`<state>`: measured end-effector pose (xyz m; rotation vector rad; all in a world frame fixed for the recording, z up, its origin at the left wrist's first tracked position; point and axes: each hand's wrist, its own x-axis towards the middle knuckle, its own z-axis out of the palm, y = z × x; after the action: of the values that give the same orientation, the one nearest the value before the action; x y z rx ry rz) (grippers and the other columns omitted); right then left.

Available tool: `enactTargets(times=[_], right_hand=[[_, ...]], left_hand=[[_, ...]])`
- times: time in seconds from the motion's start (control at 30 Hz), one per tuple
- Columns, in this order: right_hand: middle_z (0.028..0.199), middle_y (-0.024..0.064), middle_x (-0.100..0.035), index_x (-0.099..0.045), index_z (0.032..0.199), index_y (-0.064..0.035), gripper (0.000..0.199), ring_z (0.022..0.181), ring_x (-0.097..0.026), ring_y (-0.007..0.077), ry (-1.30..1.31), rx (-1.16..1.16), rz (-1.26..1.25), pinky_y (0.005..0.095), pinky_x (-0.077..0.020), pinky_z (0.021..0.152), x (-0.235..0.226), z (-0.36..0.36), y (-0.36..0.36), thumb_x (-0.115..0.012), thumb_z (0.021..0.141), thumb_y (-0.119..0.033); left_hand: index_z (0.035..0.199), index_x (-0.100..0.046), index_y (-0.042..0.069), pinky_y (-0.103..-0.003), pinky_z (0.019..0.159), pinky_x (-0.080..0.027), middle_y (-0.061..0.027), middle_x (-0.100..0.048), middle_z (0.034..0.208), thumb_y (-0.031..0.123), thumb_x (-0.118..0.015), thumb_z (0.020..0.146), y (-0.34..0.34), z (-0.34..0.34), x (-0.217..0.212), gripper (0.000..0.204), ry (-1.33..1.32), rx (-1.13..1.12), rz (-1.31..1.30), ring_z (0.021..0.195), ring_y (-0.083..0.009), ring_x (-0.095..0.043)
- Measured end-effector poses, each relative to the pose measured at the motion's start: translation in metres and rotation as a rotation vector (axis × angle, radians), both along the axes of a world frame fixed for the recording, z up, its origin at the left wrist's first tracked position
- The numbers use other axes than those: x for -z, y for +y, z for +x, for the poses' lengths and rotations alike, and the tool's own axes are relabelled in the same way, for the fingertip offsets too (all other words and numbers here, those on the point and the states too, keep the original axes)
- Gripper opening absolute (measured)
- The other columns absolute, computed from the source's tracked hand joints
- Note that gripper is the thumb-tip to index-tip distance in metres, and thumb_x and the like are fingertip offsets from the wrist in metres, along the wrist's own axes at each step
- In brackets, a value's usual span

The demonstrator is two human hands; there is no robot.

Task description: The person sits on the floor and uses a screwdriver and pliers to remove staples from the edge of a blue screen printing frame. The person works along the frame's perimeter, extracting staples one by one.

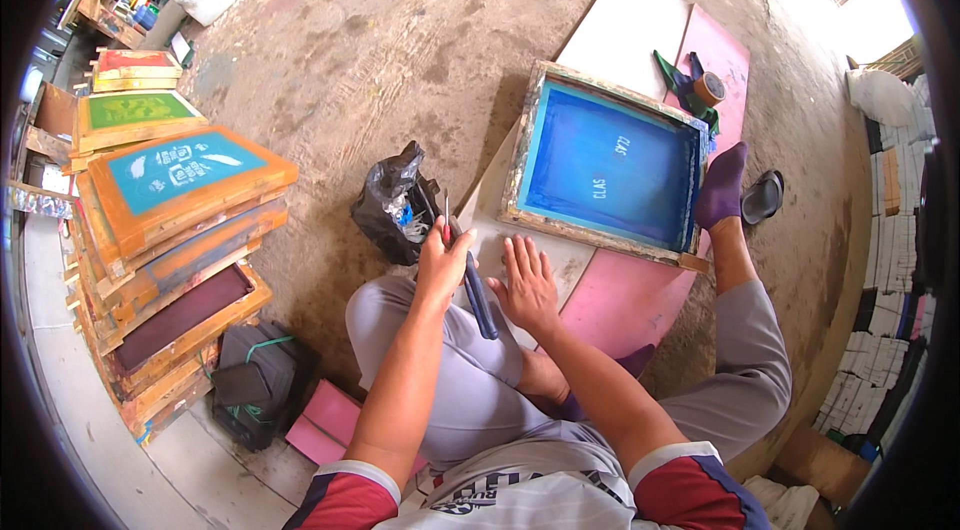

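My left hand point(441, 262) is closed around a long, narrow dark-blue bar point(476, 292), perhaps a squeegee seen edge-on. A slim pointed tool with a red part point(446, 230) sticks up from the same grip. My right hand point(527, 282) is open, palm down and fingers apart, close to the bar's lower end; whether it touches the board below is unclear. Just beyond lies a wooden screen-printing frame point(522, 162) with blue mesh point(605, 152) and pale lettering. It rests on a board with white point(632, 25) and pink point(640, 295) parts.
A black plastic bag point(390, 192) with scraps stands beside my left hand. Stacked printing screens point(190, 175) rise at the left, near a dark bundle point(255, 385) tied with green string. A round brown container point(709, 88) and green cloth point(672, 78) lie past the frame. A sandal point(763, 198) sits at right.
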<state>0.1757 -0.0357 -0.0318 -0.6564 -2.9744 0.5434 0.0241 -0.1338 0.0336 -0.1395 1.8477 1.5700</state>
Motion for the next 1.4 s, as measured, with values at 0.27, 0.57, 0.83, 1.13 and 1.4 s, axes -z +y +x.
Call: enactTargets(times=[0.27, 0.57, 0.83, 1.13, 1.4], right_hand=[[0.156, 0.0184, -0.045, -0.044, 0.151, 0.0025, 0.075, 0.146, -0.041, 0.0340, 0.056, -0.184, 0.038, 0.0478, -0.0353, 0.117, 0.008, -0.026, 0.012, -0.068, 0.092, -0.037], [0.154, 0.0172, -0.050, -0.052, 0.148, -0.0025, 0.066, 0.143, -0.046, 0.0348, 0.087, -0.172, -0.048, 0.0478, -0.0385, 0.116, 0.000, 0.043, 0.026, -0.071, 0.093, -0.034], [0.163, 0.0114, -0.039, -0.045, 0.154, -0.0106, 0.065, 0.151, -0.036, 0.0321, -0.043, -0.318, -0.001, 0.0526, -0.0339, 0.121, 0.009, 0.057, 0.020, -0.066, 0.095, -0.029], [0.129, 0.0131, -0.057, -0.054, 0.145, -0.0050, 0.068, 0.117, -0.056, 0.0310, 0.061, -0.095, -0.058, 0.0424, -0.0478, 0.100, -0.005, 0.005, 0.028, -0.077, 0.085, -0.029], [0.108, 0.0121, -0.061, -0.063, 0.136, -0.0068, 0.061, 0.100, -0.060, 0.0311, 0.156, -0.164, -0.026, 0.0412, -0.0528, 0.086, 0.041, -0.011, 0.039, -0.080, 0.082, -0.028]], left_hand=[[0.142, -0.049, -0.007, -0.026, 0.052, -0.052, -0.0041, -0.063, 0.090, 0.020, -0.075, 0.095, 0.006, -0.002, -0.001, 0.060, 0.015, 0.038, 0.042, 0.064, -0.0091, -0.061], [0.115, -0.061, 0.001, -0.029, 0.068, -0.048, -0.0013, -0.061, 0.084, 0.021, -0.075, 0.094, 0.004, -0.001, 0.001, 0.032, 0.130, 0.081, 0.047, 0.073, -0.0096, -0.055], [0.116, -0.062, 0.002, -0.026, 0.059, -0.048, 0.0010, -0.059, 0.079, 0.019, -0.074, 0.096, 0.006, 0.000, -0.009, 0.029, 0.082, 0.063, 0.072, 0.065, -0.0073, -0.056], [0.115, -0.062, 0.002, -0.028, 0.056, -0.053, 0.0005, -0.059, 0.079, 0.020, -0.074, 0.095, 0.004, -0.002, -0.007, 0.030, 0.051, 0.084, 0.059, 0.063, -0.0074, -0.057], [0.110, -0.061, 0.002, -0.028, 0.054, -0.052, -0.0016, -0.062, 0.078, 0.023, -0.075, 0.095, 0.005, -0.002, -0.008, 0.029, 0.044, 0.089, 0.063, 0.059, -0.0101, -0.060]])
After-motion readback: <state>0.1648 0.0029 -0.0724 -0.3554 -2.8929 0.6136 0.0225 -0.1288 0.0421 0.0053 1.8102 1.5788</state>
